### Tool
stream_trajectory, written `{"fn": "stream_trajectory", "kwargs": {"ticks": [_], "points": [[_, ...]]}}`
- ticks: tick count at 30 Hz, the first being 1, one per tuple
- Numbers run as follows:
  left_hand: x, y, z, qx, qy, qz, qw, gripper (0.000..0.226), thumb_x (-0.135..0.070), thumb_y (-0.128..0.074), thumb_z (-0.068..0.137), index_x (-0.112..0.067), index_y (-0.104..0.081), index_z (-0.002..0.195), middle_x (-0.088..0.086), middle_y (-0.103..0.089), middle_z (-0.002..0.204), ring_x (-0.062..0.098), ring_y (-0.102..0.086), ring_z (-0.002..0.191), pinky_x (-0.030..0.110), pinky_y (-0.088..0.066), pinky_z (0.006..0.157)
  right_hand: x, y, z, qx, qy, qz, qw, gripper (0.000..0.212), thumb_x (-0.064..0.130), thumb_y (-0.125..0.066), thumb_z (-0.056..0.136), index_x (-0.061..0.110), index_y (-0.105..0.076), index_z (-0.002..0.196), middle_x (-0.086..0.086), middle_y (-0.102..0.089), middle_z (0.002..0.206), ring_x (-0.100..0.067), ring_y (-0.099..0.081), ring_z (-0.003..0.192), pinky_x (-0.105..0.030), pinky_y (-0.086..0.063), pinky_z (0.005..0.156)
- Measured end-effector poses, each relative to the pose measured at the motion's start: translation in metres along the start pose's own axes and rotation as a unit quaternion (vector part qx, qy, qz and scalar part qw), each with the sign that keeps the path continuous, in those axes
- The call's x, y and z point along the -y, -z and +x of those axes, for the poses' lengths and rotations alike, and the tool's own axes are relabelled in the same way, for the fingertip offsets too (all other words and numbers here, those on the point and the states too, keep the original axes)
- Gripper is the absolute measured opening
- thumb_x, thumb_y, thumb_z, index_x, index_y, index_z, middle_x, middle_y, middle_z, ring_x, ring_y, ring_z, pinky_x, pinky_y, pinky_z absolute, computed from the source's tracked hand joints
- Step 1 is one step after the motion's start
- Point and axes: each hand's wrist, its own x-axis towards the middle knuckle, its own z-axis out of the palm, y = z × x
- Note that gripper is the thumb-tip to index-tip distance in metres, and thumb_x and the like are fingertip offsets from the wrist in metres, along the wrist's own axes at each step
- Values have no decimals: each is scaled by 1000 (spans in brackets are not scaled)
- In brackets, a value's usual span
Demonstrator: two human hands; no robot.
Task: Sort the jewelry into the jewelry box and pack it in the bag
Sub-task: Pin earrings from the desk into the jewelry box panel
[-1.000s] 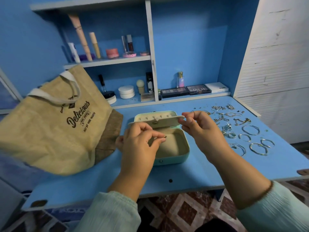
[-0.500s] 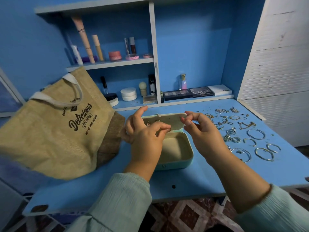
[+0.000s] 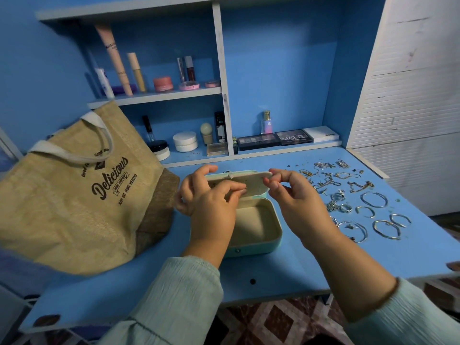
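1. Mint-green jewelry box [image 3: 251, 242] sits open at the middle of the blue desk [image 3: 286, 267], lid [image 3: 239, 181] raised toward the shelves, cream lining inside, tray looks bare where visible
2. left hand [image 3: 211, 202] over the box's left side, fingers curled up against the inside of the lid, thumb and forefinger tips pressed together as if pinching something small; cannot tell what, too tiny or hidden
3. right hand [image 3: 296, 197] at the lid's right edge, fingers bent, thumb and fingertips close together right by the rim; cannot tell if they pinch the lid or a small piece
4. jewelry [image 3: 348, 197] spread on the desk right of the box: hoops, rings, chains, small charms, none touched
5. tan bag [image 3: 74, 195] with "Delicious" print and white handles slumped at the left, its brown base just beside the box
6. shelves [image 3: 159, 95] behind hold makeup tubes, jars, palettes
7. pale green sleeves on both arms
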Motion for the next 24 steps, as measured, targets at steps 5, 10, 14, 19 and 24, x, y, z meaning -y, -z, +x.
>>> {"fn": "stream_trajectory", "kwargs": {"ticks": [5, 10, 14, 19, 24], "points": [[-1, 2, -1, -4, 2, 6, 1000, 8, -30, -78, 69, -35, -72, 72, -1, -53, 121, 20, -25, 115, 57, -29, 93, 1, 0, 0, 1, -4, 0, 1000, 15, 16, -51, 94, 22, -53, 80, 11, -54, 118, 3, -58, 94, -34, -46, 97], [-6, 1, 3, -6, -6, 14, 1000, 5, -32, -76, 71, -34, -72, 73, -3, -53, 120, 19, -25, 114, 51, -24, 92, 2, 1, -3, -2, -3, 0, 1000, 15, 15, -50, 94, 21, -53, 81, 10, -53, 118, 5, -57, 91, -25, -46, 91], [-6, -2, 2, -15, 1, 7, 1000, 6, -30, -77, 71, -33, -72, 71, -3, -54, 115, 19, -27, 111, 54, -30, 89, 1, 2, -3, -1, -3, 1, 1000, 16, 14, -51, 94, 22, -53, 80, 14, -55, 113, 6, -58, 91, -25, -45, 93], [-3, -6, 0, -58, -58, 43, 996, 12, -28, -80, 67, -29, -68, 67, -2, -59, 100, 20, -34, 103, 39, -19, 87, 2, 4, -1, -8, -8, -10, 1000, 15, 17, -53, 93, 23, -53, 79, 20, -58, 99, -3, -60, 83, -36, -47, 94], [-3, -6, -1, -94, -94, 55, 990, 35, -32, -79, 64, -25, -48, 77, -3, -62, 91, 19, -39, 99, 36, -18, 88, 4, 7, 2, -18, -15, -25, 999, 15, 18, -52, 93, 24, -56, 80, 11, -63, 88, -22, -63, 92, -47, -49, 90]]}}
